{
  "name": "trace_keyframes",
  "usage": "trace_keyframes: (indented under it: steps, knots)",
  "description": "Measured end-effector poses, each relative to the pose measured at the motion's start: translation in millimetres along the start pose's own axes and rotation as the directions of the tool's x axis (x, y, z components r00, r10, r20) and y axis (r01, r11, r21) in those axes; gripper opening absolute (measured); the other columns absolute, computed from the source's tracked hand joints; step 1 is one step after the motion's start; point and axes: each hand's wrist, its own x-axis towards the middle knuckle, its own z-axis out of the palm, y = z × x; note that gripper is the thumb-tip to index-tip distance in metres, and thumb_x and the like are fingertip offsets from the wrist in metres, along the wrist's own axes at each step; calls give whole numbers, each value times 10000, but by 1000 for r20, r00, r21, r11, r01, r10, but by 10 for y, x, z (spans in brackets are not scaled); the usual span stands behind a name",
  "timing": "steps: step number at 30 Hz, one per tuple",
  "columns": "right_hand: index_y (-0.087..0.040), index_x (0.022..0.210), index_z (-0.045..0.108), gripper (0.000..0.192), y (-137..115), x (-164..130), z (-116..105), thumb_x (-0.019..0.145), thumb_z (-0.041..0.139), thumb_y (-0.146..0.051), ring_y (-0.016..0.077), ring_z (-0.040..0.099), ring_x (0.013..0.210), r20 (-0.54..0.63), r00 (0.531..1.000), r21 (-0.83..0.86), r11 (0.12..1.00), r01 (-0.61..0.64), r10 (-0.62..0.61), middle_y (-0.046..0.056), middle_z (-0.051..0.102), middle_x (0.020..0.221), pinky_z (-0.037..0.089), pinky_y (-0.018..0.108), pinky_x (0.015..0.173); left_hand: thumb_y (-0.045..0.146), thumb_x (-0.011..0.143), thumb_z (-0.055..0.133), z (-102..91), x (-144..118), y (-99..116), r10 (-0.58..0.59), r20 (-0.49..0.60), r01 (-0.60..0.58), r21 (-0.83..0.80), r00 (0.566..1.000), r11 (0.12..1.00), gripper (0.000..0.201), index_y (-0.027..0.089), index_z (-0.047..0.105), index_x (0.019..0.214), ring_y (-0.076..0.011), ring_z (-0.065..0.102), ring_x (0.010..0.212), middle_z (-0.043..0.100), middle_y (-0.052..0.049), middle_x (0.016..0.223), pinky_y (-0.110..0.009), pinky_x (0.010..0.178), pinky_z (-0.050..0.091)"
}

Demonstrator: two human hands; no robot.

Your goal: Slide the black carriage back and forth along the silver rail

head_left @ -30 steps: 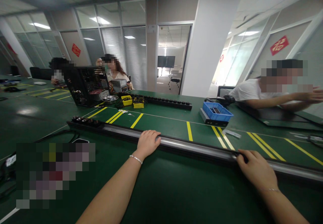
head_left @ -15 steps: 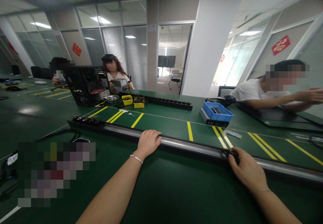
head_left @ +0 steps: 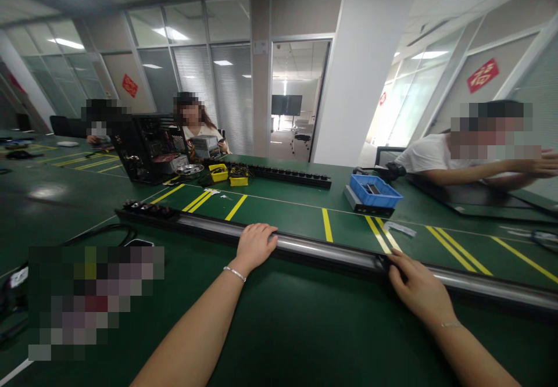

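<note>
Across the green desk (head_left: 279, 329) lies a long power strip (head_left: 331, 253), seemingly stiff, smooth and unwieldy, best steadied at spaced points: left hand (head_left: 255, 246) draped over it, right hand (head_left: 416, 288) pinching its edge.

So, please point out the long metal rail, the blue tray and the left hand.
long metal rail (head_left: 322, 251), head view, on its shiny top between the two hands.
blue tray (head_left: 386, 195), head view, on its front wall.
left hand (head_left: 255, 244), head view, on the back of the hand.
</note>
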Motion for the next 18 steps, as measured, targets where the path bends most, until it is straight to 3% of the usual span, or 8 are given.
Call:
trace_keyframes:
  steps: [4, 9, 18]
  knots:
    - [-168, 998, 644, 321, -187, 46, 0, 845, 402, -313, 191, 611, 928, -33, 999, -41, 999, 22, -23, 84, 557, 1227, 518, 311, 796, 334, 884, 420, -2, -1, 1, 0, 4, 0, -5, 1000, 1000, 278, 246, 602, 1074, -193, 539, 1031, 645, -17, 1062, -350, 932, 355]
    - [-125, 1014, 626, 339, -302, 64, 29, 850, 395, -311, 228, 557, 1030, -55, 998, -73, 997, 28, -32, 125, 536, 1223, 461, 363, 914, 333, 886, 418, -1, 3, 6, 1, 4, -1, -3, 1000, 1000, 278, 248, 601, 1076, -191, 536, 1037, 644, -15, 1065, -350, 937, 353]
    - [-150, 1100, 594, 347, -380, 73, 29, 853, 402, -301, 226, 559, 999, 61, 998, -128, 992, 2, 6, 112, 566, 1160, 463, 367, 874, 335, 890, 418, -20, -2, 12, -3, 14, 3, -8, 1000, 1000, 275, 247, 598, 1078, -192, 534, 1037, 644, -15, 1064, -349, 935, 356]
